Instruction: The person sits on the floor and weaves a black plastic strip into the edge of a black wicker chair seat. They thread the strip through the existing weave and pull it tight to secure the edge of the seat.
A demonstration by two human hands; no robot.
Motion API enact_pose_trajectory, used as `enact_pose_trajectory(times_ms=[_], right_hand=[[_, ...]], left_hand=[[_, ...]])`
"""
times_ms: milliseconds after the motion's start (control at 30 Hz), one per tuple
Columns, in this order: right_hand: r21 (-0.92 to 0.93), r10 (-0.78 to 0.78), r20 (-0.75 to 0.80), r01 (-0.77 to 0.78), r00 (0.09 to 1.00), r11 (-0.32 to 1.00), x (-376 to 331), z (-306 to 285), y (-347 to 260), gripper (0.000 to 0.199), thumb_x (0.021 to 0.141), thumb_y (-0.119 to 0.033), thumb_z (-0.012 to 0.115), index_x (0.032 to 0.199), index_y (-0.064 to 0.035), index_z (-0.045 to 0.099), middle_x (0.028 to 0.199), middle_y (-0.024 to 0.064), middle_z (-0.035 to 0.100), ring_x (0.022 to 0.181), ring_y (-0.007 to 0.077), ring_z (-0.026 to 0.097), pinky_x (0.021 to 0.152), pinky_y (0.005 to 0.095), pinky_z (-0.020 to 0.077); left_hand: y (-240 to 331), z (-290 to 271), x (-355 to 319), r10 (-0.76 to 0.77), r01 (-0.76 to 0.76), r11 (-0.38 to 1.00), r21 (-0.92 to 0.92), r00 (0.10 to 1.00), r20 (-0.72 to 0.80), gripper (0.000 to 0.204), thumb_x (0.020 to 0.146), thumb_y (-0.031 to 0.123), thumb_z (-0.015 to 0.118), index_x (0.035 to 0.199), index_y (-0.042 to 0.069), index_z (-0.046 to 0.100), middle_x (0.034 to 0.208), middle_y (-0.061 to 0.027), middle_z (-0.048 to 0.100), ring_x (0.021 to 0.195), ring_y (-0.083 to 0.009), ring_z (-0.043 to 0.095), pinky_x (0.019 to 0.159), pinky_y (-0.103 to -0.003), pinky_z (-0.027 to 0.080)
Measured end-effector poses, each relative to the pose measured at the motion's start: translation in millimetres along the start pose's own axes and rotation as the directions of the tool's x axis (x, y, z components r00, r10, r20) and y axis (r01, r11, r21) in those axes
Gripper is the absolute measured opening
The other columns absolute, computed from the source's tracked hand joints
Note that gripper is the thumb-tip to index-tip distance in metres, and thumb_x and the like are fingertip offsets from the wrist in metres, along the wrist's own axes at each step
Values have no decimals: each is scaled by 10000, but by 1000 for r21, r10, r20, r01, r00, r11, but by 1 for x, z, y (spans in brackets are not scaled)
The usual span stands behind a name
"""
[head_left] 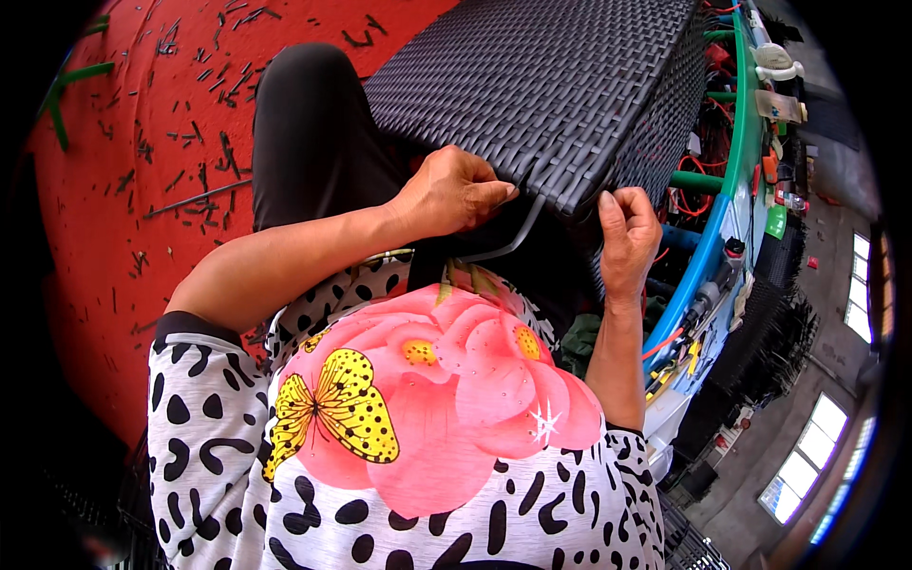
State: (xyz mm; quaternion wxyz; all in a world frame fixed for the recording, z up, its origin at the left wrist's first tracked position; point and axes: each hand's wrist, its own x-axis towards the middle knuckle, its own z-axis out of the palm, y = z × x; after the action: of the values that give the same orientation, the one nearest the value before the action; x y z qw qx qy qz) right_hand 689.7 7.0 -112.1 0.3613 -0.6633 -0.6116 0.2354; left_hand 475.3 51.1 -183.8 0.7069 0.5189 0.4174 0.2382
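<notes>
Along the near edge of the weave (541, 85), we log left hand (456, 195) pinching it, right hand (629, 237) grip unclear, and judge it light, stiff, best held by corners.

Red floor (85, 214) and bright windows (807, 451).

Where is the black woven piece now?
In the head view, it fills the upper middle, right of the black-trousered knee; the left hand is at its near edge, the right hand by its near right corner.
</notes>
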Motion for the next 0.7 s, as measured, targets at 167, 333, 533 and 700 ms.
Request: enact_pose_trajectory(times_ms=[167,333,533,700], right_hand=[[-23,-20,-17,20,1000,1000,-1,1,1,255,846,-179,648,722,-33,479,632,-28,419,572,52,364,515,216,323],[1,-12,-14,12,1000,1000,-1,2,-1,252,845,-178,646,722,-32,481,630,-26,424,571,53,365,517,217,326],[-22,-68,-52,67,996,998,-8,1,-4,183,810,-128,678,770,-23,533,642,-6,472,583,63,442,533,223,375],[-326,-622,179,642,763,694,-3,13,-48,210,670,-33,706,850,-56,598,794,58,565,707,217,554,623,323,444]], left_hand=[[9,1,-2,234,-185,908,375,968,-90,237,775,195,665,705,-25,612,587,-97,603,491,-143,572,465,-281,451],[8,0,1,386,-272,822,501,912,-137,231,686,163,695,657,-11,545,601,-104,576,542,-189,580,500,-311,456],[5,-5,5,285,-202,875,440,949,-131,253,680,187,705,665,-5,541,610,-100,566,559,-185,559,522,-324,449],[7,-7,7,189,-127,900,416,976,-111,300,680,259,697,672,-8,560,623,-125,585,583,-220,578,551,-343,463]])
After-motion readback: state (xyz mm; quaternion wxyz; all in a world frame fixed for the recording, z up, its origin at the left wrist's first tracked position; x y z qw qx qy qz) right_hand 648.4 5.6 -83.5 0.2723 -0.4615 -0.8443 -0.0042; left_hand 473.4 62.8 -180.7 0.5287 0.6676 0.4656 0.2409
